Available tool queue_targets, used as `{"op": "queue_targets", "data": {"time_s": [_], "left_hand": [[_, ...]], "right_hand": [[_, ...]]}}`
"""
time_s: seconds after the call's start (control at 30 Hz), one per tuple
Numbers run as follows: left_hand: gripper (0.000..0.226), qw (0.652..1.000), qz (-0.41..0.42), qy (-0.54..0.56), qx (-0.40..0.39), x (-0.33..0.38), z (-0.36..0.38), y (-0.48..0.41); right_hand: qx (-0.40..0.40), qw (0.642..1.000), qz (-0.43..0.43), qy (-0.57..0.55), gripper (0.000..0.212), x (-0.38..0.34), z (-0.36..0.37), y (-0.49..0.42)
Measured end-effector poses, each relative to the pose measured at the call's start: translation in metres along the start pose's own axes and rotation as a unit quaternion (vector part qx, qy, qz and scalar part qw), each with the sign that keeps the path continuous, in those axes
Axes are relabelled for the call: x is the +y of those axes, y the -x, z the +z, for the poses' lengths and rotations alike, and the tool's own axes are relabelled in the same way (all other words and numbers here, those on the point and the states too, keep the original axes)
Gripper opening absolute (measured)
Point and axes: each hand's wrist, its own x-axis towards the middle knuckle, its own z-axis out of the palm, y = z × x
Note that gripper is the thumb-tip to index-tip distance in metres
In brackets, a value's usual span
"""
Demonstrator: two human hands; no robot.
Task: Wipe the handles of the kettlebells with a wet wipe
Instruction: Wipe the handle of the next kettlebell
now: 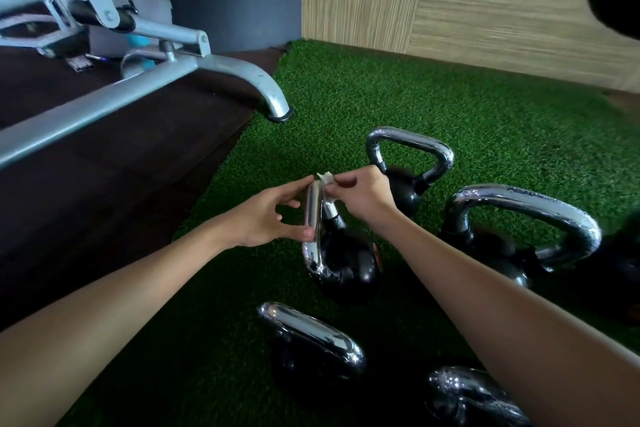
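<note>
Kettlebells (pixel 407 192) on turf (pixel 381 97), bench (pixel 138 94) alongside

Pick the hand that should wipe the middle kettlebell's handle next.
Right. The right hand pinches the wet wipe at the top of the chrome handle; the left hand only steadies that handle with thumb and fingers and holds no wipe.
</note>
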Motion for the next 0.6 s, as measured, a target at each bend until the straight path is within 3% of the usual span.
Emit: {"op": "queue_targets", "data": {"time_s": [0.27, 0.47, 0.6], "left_hand": [[0.111, 1.000, -0.010, -0.012, -0.007, -0.003, -0.005, 0.001], [0.118, 1.000, -0.013, -0.015, -0.014, -0.005, -0.008, 0.004], [0.132, 1.000, -0.018, -0.021, -0.014, -0.005, -0.008, 0.006]], "right_hand": [[-0.018, 1.000, -0.009, 0.006, 0.013, -0.016, -0.002, 0.006], [-0.122, 0.991, -0.042, 0.029, 0.011, -0.024, -0.016, 0.052], [-0.079, 0.994, -0.069, 0.027, 0.013, -0.035, -0.014, 0.054]]}}
